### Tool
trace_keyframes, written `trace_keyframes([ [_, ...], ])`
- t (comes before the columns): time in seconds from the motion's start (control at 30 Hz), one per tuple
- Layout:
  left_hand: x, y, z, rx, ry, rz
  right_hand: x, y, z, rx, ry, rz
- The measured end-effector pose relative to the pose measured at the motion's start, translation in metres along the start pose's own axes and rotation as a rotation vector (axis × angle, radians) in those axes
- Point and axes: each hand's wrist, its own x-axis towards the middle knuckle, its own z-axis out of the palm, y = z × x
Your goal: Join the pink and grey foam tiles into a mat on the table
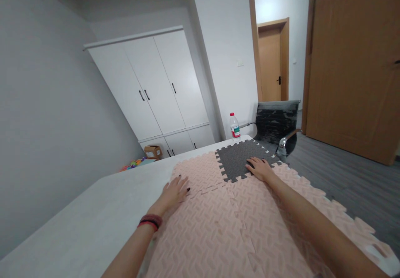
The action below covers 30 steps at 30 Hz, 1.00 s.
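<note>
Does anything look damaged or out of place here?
Yes: the chair backrest, right of the plastic bottle, shows pale patches across its black covering, as if peeling. The dark gray foam tile beneath the right hand also stands out against the pink foam tiles.

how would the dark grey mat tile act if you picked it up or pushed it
The dark grey mat tile looks like foam, so probably light and bendy. Its toothed edges seem to meet the pink tiles, so a push might drag those too.
</note>
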Motion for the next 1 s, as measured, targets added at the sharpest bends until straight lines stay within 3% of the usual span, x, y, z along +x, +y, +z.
trace_keyframes([
  [0.13,0.023,0.063,0.006,-0.06,-0.007,0.144,-0.001,0.0,-0.002,0.002,0.011,-0.004],
  [0.23,0.033,0.092,0.018,-0.097,-0.031,0.131,0.0,0.001,-0.001,0.002,0.018,-0.004],
  [0.4,0.037,0.098,0.028,-0.13,-0.062,0.105,0.0,0.002,0.0,0.018,0.026,-0.002],
  [0.6,0.036,0.102,0.016,-0.13,-0.088,0.091,0.0,0.003,0.001,0.039,0.032,0.003],
  [0.87,0.064,0.157,0.01,-0.171,-0.078,0.155,0.0,0.003,0.0,0.023,0.048,0.004],
  [1.0,0.068,0.164,0.013,-0.183,-0.096,0.177,0.001,0.003,-0.001,0.011,0.054,-0.001],
])
